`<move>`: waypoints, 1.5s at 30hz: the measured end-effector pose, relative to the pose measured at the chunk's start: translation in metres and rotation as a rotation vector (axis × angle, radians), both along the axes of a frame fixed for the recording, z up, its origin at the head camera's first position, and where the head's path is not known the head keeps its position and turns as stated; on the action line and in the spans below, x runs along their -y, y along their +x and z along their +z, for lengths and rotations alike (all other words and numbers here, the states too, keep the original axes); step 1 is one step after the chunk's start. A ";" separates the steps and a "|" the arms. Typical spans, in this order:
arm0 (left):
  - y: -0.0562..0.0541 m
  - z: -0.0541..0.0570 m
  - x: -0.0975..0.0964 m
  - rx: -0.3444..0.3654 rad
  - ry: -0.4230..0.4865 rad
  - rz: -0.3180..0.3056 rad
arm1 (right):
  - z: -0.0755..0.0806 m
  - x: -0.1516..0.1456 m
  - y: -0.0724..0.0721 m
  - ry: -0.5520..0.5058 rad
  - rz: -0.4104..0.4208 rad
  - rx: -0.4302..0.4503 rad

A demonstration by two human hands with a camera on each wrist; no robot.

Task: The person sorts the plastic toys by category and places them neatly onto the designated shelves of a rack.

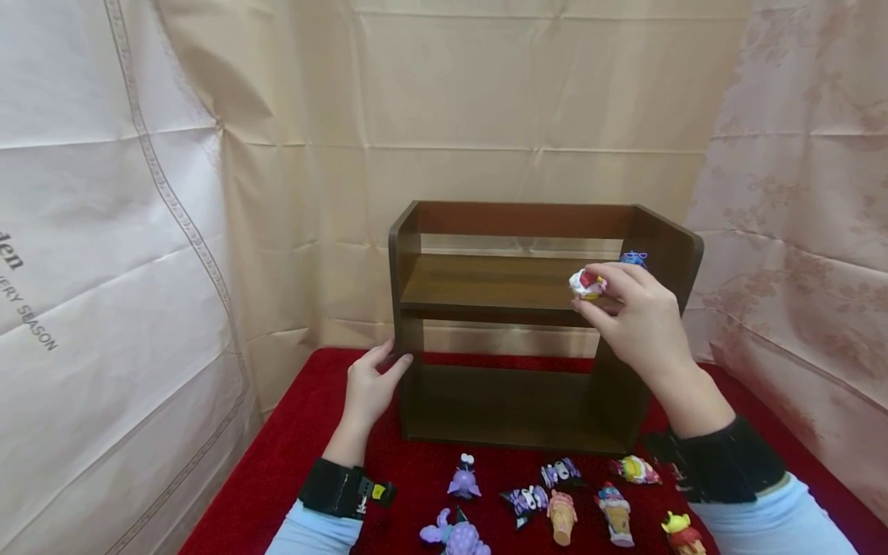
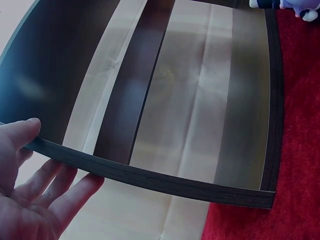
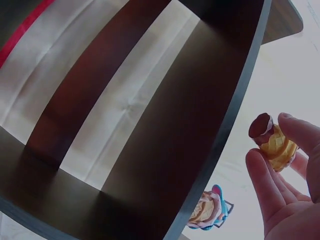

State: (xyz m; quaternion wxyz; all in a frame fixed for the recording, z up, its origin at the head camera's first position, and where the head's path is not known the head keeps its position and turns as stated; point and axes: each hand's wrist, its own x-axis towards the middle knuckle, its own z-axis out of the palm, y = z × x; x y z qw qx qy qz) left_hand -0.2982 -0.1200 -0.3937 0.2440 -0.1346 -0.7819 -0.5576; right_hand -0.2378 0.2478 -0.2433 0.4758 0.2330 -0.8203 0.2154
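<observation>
Pale cloth [image 1: 541, 100] hangs behind and at both sides in the head view, and red cloth [image 1: 277, 432] covers the table. On it stands a brown shelf [image 1: 486, 281] with two levels. Left of it, the left hand [image 1: 371, 385] grips the side panel, thumb at the front edge. The right hand [image 1: 641, 316] pinches a small cone [image 1: 587, 284] with a white and red top, held up in front of the upper level's right part. Just behind that hand, a blue toy [image 1: 634, 259] shows. Near the table's front lie a purple toy [image 1: 463, 479], a lilac toy [image 1: 461, 538], two dark toys [image 1: 527, 499], a pink cone [image 1: 562, 518], a blue-topped cone [image 1: 616, 515], a yellow-topped cone [image 1: 683, 533] and a yellow toy [image 1: 636, 470].

From the left wrist, the panel's edge runs between thumb and fingers: the thumb lies over one side and the fingers touch the other.

From the right wrist, thumb and fingertips pinch the cone, its yellow waffle side and brown round end showing, apart from the shelf. Below it, a toy with blue trim [image 3: 206, 210] shows partly past a shelf edge.
</observation>
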 end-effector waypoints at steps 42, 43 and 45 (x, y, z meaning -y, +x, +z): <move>-0.002 -0.002 0.001 -0.013 -0.007 -0.008 | 0.004 0.015 -0.015 0.053 -0.225 0.240; -0.002 -0.002 0.001 -0.012 -0.007 -0.007 | 0.004 0.015 -0.015 0.059 -0.235 0.239; -0.002 -0.002 0.001 -0.012 -0.007 -0.007 | 0.004 0.015 -0.015 0.071 -0.256 0.236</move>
